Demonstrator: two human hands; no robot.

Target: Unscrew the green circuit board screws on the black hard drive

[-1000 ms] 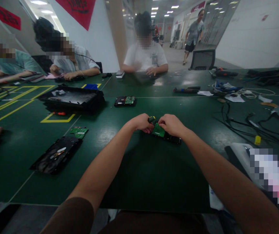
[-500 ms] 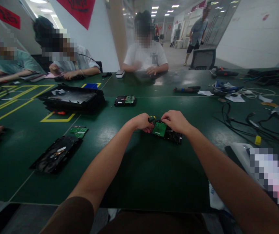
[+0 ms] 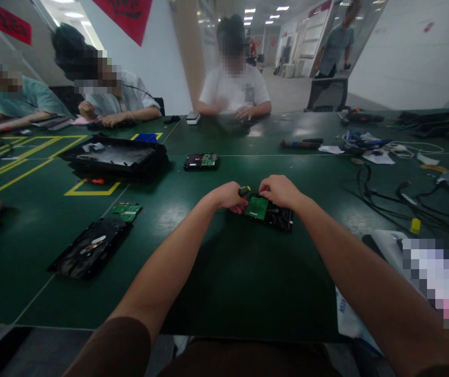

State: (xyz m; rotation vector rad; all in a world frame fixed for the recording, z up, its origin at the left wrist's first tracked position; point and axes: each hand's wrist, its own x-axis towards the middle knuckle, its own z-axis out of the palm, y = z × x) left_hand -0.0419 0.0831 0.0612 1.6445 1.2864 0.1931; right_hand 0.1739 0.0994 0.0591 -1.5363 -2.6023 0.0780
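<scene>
**Keep the drive pinned, driver square**

Left hand [image 3: 227, 196] is fisted round a screwdriver [image 3: 244, 191], tip at the hard drive [image 3: 269, 214] mid-table w/ its green board [image 3: 256, 208] up. Right hand [image 3: 280, 190] presses the drive's far edge, fingers curled. Best approach: steady downward pressure, driver upright, drive flat on the table [image 3: 224, 272].

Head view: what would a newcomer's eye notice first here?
At centre, the left hand grips a screwdriver and the right hand steadies a hard drive with a green circuit board. Left of them, an opened hard drive lies on the green table.
</scene>
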